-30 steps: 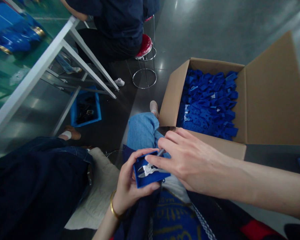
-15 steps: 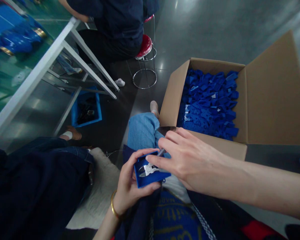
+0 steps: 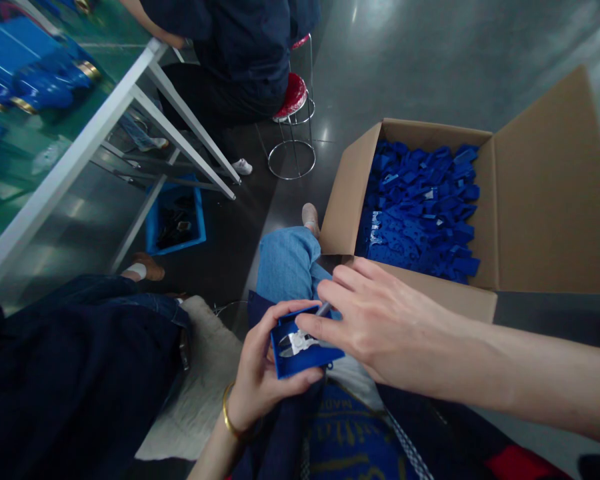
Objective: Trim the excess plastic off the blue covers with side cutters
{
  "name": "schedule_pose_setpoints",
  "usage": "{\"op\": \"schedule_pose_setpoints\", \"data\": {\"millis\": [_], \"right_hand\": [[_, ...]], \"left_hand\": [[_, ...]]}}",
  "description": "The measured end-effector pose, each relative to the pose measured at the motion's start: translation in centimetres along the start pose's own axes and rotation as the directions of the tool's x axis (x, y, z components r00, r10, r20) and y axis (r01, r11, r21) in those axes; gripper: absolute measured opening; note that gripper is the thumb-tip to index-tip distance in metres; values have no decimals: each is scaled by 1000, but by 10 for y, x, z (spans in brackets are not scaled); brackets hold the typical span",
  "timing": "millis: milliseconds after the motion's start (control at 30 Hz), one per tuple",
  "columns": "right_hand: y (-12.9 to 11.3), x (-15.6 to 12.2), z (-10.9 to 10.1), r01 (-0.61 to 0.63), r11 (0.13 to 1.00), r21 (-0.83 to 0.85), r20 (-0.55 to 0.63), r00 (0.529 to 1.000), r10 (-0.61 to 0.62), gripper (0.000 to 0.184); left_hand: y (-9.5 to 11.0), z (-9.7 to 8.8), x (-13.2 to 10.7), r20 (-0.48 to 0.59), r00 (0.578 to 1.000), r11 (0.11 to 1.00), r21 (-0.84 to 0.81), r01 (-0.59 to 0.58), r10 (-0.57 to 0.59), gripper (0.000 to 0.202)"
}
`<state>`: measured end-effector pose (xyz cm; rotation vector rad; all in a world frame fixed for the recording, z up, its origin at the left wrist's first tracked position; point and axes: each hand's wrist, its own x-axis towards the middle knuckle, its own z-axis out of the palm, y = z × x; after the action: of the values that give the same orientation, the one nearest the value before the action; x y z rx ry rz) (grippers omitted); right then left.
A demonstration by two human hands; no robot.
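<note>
My left hand [image 3: 255, 373], a gold bangle at its wrist, is closed around the edges of a blue plastic part [image 3: 305, 367] shaped like a shallow open box. My right hand [image 3: 360, 313] grips small cutting pliers [image 3: 300, 343]. Their silver jaws lie over the inside of the blue part, pointing left, slightly parted. My fingers cover most of the pliers' handles. Whether the jaws touch the plastic I cannot tell.
An open cardboard box [image 3: 350, 190] holds many blue plastic parts [image 3: 420, 207]. On the left, a green-topped table [image 3: 105, 57] carries blue fittings [image 3: 50, 73]. Below stands a blue crate [image 3: 201, 220]. One person [image 3: 230, 60] sits by a red stool [image 3: 294, 93]; another [image 3: 80, 373] is close at my left.
The whole view has shifted very slightly. Both hands keep their hold on the blue part and the pliers, with almost no visible movement between them.
</note>
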<state>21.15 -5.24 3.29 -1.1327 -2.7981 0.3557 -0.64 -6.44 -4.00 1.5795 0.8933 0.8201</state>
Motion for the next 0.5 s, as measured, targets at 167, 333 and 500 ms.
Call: {"op": "schedule_pose_setpoints", "data": {"millis": [167,333,500], "right_hand": [[-4,2,-3,-9,999,-43,41,999,11,22],[-8,1,-3,-27,998,-52,91,995,32,25],[-12,-2,2,-38,997,-62,78,996,43,25]], "left_hand": [[-1,-1,0,33,999,999,34,-7,6,60],[-1,-2,-1,55,998,999,52,10,-13,59],[-3,-4,-2,59,998,998,65,22,-26,60]]}}
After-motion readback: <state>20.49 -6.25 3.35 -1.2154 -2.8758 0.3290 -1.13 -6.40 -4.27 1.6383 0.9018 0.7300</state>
